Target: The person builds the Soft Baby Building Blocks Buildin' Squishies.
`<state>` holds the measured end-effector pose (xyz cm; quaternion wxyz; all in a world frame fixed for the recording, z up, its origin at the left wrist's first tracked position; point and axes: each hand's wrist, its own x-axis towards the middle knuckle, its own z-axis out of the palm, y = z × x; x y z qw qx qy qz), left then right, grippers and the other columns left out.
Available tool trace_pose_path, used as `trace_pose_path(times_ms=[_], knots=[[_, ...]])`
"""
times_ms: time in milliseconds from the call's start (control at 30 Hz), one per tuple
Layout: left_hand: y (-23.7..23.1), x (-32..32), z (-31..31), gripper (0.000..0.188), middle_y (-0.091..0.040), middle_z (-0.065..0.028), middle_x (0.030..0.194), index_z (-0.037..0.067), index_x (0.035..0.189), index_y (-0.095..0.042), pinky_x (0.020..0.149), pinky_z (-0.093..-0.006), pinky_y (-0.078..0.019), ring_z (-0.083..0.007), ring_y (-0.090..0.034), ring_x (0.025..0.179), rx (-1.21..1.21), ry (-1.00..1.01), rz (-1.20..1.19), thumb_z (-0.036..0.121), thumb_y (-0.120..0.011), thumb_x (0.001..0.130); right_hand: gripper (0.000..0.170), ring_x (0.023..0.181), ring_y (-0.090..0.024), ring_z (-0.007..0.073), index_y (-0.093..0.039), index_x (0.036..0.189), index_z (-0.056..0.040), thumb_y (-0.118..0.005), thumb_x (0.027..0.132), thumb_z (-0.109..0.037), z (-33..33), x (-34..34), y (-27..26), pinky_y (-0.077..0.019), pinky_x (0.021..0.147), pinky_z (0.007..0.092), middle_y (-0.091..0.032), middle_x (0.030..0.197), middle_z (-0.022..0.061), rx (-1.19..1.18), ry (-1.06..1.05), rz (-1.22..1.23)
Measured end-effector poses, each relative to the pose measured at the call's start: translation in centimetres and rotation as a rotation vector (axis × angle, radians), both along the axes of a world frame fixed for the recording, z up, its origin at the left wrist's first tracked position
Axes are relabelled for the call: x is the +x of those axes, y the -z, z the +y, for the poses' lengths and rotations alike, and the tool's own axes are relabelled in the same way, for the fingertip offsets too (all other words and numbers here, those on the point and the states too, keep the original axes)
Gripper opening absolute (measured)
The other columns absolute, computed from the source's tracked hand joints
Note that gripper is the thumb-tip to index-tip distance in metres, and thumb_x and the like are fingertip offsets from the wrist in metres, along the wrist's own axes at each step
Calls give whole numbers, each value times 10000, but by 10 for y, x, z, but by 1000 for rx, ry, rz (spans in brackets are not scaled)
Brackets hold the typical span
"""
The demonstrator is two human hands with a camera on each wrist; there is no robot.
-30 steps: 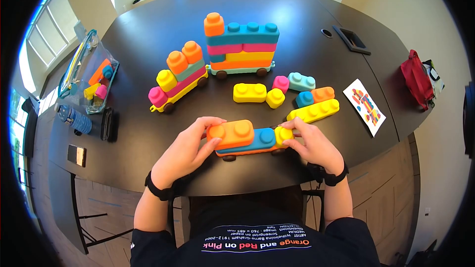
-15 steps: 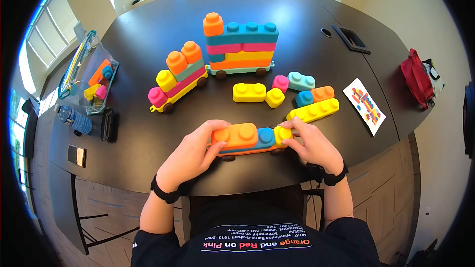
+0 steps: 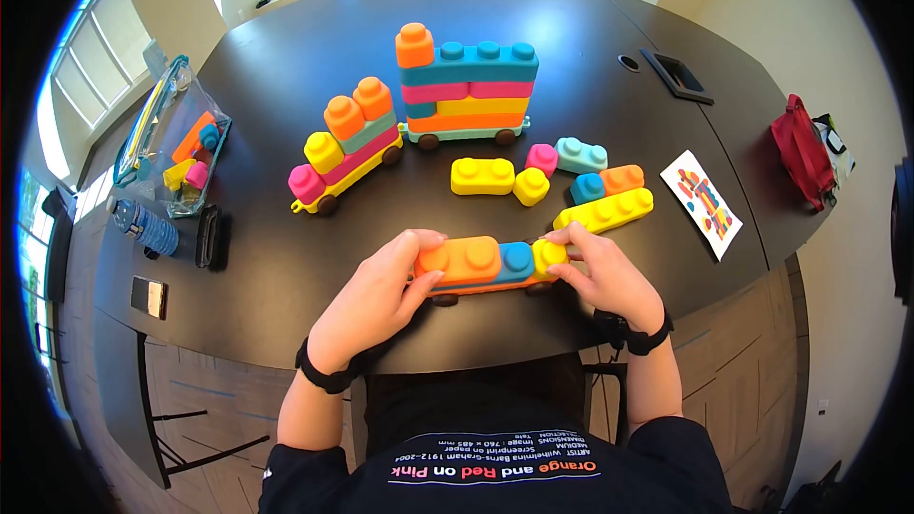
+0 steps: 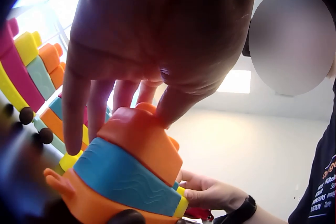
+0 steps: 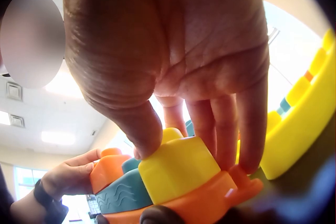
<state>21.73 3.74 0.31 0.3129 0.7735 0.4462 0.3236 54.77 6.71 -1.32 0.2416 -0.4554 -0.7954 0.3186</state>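
While our left hand point(image 3: 367, 309) grips the orange block point(image 3: 463, 259), our right hand point(image 3: 614, 278) pinches the yellow one point(image 3: 549, 256), prob steadying the car point(image 3: 487, 291) between.

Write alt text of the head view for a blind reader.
A person's left hand and right hand grip a block wagon by its orange block and yellow block. Beyond, on a dark table, are a tall wagon, a stepped wagon, loose blocks and a picture card.
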Motion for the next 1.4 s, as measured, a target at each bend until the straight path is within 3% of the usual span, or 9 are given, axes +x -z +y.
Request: trace_pose_path(times_ms=[167, 333, 433, 567, 700, 833, 1133, 1233, 1400], knots=[[-1, 11, -1, 401, -677, -180, 1241, 22, 1326, -587, 950, -408, -559, -372, -680, 1115, 112, -38, 40, 126, -744, 972, 324, 1193, -709, 362, -555, 1240, 11, -729, 979, -69, 0, -1, -4, -582, 1065, 426, -708, 1257, 181, -47, 1, -46], [5, 11, 2, 447, -678, -163, 1214, 47, 1309, -610, 915, -436, -564, -391, -674, 1088, 181, -66, 50, 207, -793, 934, 300, 991, -713, 376, -605, 1177, -15, -737, 975, -193, 3, -1, -13, -562, 869, 423, -727, 1105, 182, 87, -48, -120], [2, 9, 3, 456, -673, -155, 1214, 33, 1337, -612, 893, -366, -578, -320, -686, 1059, 132, -47, 76, 140, -801, 936, 274, 994, -713, 370, -645, 1165, -19, -736, 969, -187, 27, 21, -23, -560, 870, 421, -727, 1076, 183, 194, -77, -130], [3, 8, 3, 457, -674, -137, 1201, 44, 1341, -612, 811, -332, -599, -275, -691, 1019, 96, -65, 62, 151, -806, 941, 264, 1023, -712, 372, -712, 1147, -9, -724, 975, -209, 77, 69, -37, -560, 892, 418, -746, 1064, 189, 233, 282, -255], [3, 9, 3, 457, -670, -130, 1186, 48, 1343, -613, 799, -327, -602, -261, -689, 998, 73, -67, 57, 151, -807, 942, 272, 1050, -712, 394, -712, 1136, 0, -726, 972, -216, 120, 122, 0, -565, 913, 453, -748, 1079, 224, 379, 352, -569], [4, 11, 3, 461, -669, -128, 1182, 50, 1343, -614, 799, -328, -601, -262, -688, 989, 74, -75, 62, 152, -810, 938, 275, 1010, -718, 404, -704, 1131, -1, -735, 967, -219, 126, 118, -4, -570, 892, 456, -750, 1044, 232, 115, 425, -620], [5, 12, 4, 464, -668, -131, 1174, 51, 1341, -617, 794, -332, -597, -263, -689, 967, 92, -68, 71, 156, -814, 935, 259, 943, -725, 406, -653, 1056, -19, -733, 975, -251, 107, 120, -5, -578, 804, 464, -755, 1003, 208, 373, 595, -673], [4, 13, 4, 461, -668, -131, 1172, 51, 1340, -618, 795, -333, -596, -264, -691, 958, 79, -74, 74, 154, -813, 935, 258, 913, -739, 375, -647, 1083, -33, -734, 987, -255, 92, 111, -13, -582, 776, 433, -758, 1004, 190, 520, 657, -592], [5, 15, 5, 458, -669, -132, 1168, 49, 1338, -618, 794, -329, -592, -269, -691, 945, 97, -70, 68, 151, -812, 935, 213, 901, -760, 205, -669, 1100, -4, -731, 1011, -188, 56, 58, -18, -613, 825, 327, -756, 936, 107, 501, 392, 171]])
